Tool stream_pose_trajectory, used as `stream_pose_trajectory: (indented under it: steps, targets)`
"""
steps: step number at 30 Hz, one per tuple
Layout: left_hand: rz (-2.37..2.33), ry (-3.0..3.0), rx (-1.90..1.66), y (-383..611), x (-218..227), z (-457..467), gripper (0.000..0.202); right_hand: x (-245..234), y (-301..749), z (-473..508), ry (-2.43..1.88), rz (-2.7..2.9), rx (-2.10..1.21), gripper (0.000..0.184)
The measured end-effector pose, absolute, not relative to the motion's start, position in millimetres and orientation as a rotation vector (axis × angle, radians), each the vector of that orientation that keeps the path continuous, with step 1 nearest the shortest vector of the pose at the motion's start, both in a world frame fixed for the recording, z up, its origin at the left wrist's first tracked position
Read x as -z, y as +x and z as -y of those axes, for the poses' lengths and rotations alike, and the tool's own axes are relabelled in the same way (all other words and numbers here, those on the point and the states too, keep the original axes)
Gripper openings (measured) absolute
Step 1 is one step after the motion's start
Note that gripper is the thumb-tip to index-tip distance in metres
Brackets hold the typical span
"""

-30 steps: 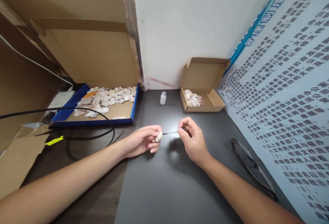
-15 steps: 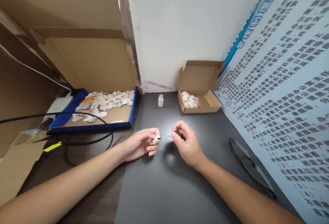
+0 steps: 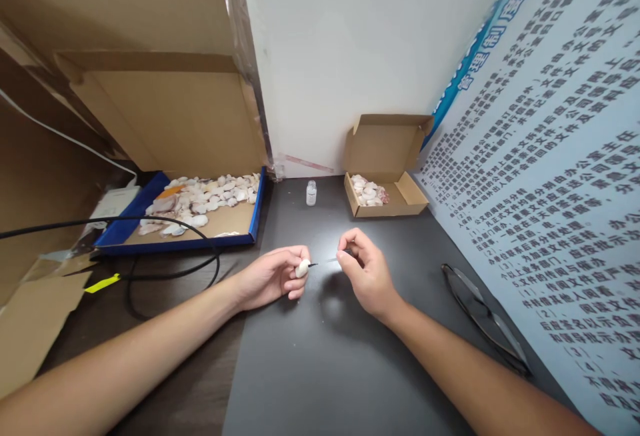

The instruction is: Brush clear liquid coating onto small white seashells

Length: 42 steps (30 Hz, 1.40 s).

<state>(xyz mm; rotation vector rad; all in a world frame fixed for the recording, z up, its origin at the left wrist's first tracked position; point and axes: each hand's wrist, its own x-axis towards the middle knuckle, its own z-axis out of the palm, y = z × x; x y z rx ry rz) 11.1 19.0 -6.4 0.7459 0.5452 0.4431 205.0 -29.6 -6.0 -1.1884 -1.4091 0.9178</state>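
Fingers of the left hand (image 3: 273, 279) pinch a white shell (image 3: 302, 268); the right hand (image 3: 367, 276) pinches a thin, glare-blurred brush (image 3: 325, 262).

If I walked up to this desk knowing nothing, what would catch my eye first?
Probably the two hands meeting mid-desk under a bright spot of light: the left hand pinches a small white shell, and the right hand aims a thin brush at it. Next, the heap of shells in the blue tray at left, and the small cardboard box of shells by the wall.

Dark table (image 3: 330, 363): blue tray (image 3: 257, 213), vial (image 3: 311, 193), small carton (image 3: 387, 199), cable (image 3: 170, 273)
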Motion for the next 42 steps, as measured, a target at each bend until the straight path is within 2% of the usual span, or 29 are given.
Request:
stream_pose_trajectory:
  steps: [24, 42]
  targets:
    - [-0.54, 0.757, -0.449, 11.3, 6.2, -19.1, 0.013, 3.5, 205.1, 31.7, -1.237, 1.452, -0.875, 0.011]
    - [-0.565, 0.773, -0.452, 11.8, 5.1, -18.7, 0.014, 2.0, 203.7, 37.5, -1.132, 1.53, -0.988, 0.012]
